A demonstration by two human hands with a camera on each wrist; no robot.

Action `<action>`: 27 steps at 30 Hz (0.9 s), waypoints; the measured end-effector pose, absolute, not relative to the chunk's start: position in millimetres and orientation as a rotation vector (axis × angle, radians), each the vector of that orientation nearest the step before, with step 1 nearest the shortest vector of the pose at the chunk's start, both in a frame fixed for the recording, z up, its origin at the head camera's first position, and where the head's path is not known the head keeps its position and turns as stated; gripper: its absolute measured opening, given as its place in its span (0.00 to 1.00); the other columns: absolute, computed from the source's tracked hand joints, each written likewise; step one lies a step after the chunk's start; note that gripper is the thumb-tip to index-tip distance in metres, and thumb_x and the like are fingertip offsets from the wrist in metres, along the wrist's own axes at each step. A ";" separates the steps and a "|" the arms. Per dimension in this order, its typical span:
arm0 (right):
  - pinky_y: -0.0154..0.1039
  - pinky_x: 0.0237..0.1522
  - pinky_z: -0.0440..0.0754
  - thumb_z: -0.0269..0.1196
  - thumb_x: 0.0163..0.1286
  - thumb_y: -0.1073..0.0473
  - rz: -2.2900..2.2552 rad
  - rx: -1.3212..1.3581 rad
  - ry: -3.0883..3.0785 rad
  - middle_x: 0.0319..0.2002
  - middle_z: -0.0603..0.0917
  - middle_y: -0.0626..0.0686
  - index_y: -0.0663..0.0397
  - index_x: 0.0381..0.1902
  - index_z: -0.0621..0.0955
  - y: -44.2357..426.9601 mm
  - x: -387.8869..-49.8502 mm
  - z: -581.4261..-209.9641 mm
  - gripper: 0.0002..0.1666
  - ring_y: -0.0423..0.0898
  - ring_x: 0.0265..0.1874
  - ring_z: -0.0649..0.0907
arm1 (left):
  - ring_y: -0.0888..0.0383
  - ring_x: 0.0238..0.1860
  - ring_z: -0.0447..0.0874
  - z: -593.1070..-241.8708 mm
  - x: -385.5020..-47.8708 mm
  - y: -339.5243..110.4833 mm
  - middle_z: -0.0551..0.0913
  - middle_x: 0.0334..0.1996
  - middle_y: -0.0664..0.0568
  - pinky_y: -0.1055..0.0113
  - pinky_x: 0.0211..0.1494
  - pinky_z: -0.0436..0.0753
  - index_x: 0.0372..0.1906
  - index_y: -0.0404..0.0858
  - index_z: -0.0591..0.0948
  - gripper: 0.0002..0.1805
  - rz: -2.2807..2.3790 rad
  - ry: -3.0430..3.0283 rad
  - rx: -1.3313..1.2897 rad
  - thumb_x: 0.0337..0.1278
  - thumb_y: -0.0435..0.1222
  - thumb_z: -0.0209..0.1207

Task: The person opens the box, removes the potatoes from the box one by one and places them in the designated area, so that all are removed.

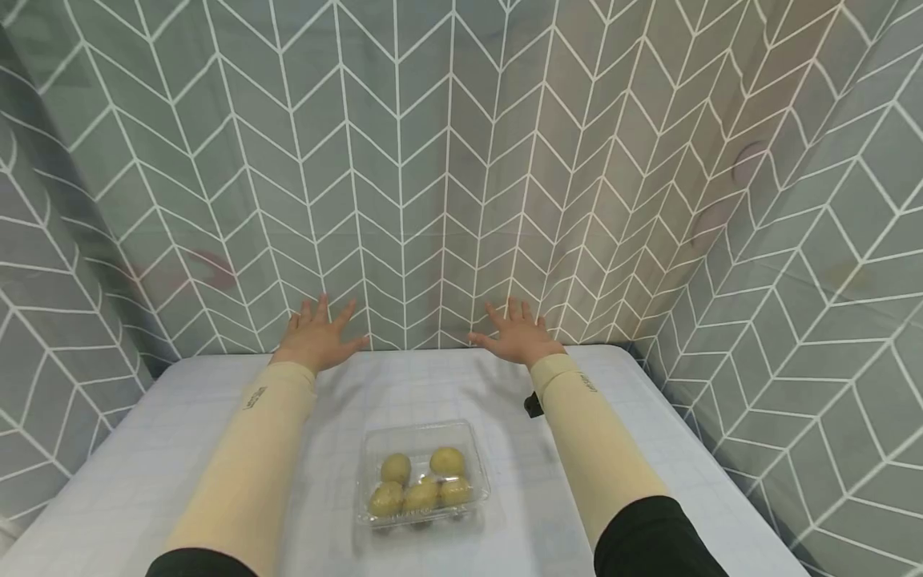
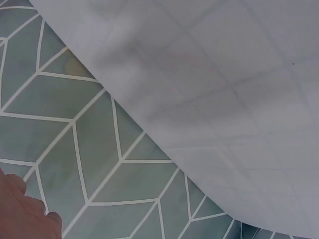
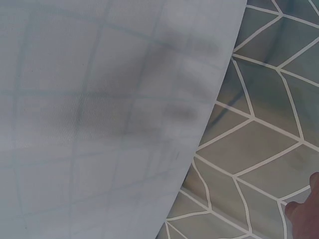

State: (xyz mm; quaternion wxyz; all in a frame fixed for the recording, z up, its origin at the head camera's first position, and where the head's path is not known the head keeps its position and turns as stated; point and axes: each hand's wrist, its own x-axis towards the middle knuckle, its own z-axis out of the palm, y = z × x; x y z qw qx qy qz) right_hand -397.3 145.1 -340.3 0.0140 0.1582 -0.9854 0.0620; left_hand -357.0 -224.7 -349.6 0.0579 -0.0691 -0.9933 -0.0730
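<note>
Both hands are stretched forward over the far edge of the table in the head view. The left hand (image 1: 314,336) has its fingers spread and holds nothing. Likewise spread and bare, the right hand (image 1: 517,333) mirrors it on the other side. Between the forearms, nearer the body, lies a clear plastic box (image 1: 375,445) with several round yellowish potato-like items (image 1: 421,495) inside. In the left wrist view only part of the left hand (image 2: 27,211) shows at the lower left corner; in the right wrist view part of the right hand (image 3: 305,214) shows at the lower right.
A white table (image 1: 418,385) with a faint grid pattern carries the box. Grey-green curtains (image 1: 425,176) with white chevron lines hang behind it and along both sides. A small black object (image 1: 533,405) shows beside the right forearm's cream sleeve (image 1: 591,441).
</note>
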 end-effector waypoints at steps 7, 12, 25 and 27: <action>0.69 0.67 0.44 0.40 0.65 0.18 0.243 0.524 -3.040 0.77 0.40 0.65 0.38 0.80 0.49 145.1 -398.3 -342.7 0.54 0.65 0.75 0.41 | 0.25 0.72 0.31 -351.6 -356.5 -228.5 0.36 0.75 0.27 0.32 0.69 0.40 0.80 0.46 0.47 0.52 -0.223 -3.008 -0.220 0.60 0.74 0.36; 0.67 0.68 0.48 0.44 0.68 0.21 0.352 0.578 -3.017 0.77 0.42 0.65 0.39 0.80 0.49 151.1 -398.7 -344.0 0.53 0.66 0.74 0.45 | 0.23 0.71 0.41 -356.3 -357.4 -238.8 0.42 0.74 0.26 0.33 0.69 0.49 0.78 0.42 0.55 0.47 -0.225 -2.941 -0.268 0.66 0.67 0.44; 0.64 0.67 0.58 0.44 0.67 0.20 0.611 0.715 -2.919 0.76 0.51 0.63 0.37 0.80 0.50 166.0 -383.7 -351.1 0.52 0.61 0.74 0.55 | 0.28 0.67 0.59 -376.1 -344.8 -256.3 0.59 0.69 0.27 0.32 0.64 0.61 0.75 0.35 0.60 0.49 -0.577 -2.852 -0.273 0.65 0.69 0.42; 0.65 0.66 0.58 0.44 0.67 0.20 0.615 0.730 -2.903 0.76 0.50 0.63 0.37 0.80 0.51 167.4 -379.9 -353.1 0.52 0.63 0.73 0.56 | 0.28 0.66 0.61 -376.7 -341.9 -255.6 0.60 0.68 0.28 0.32 0.63 0.62 0.75 0.36 0.60 0.48 -0.603 -2.839 -0.276 0.66 0.68 0.43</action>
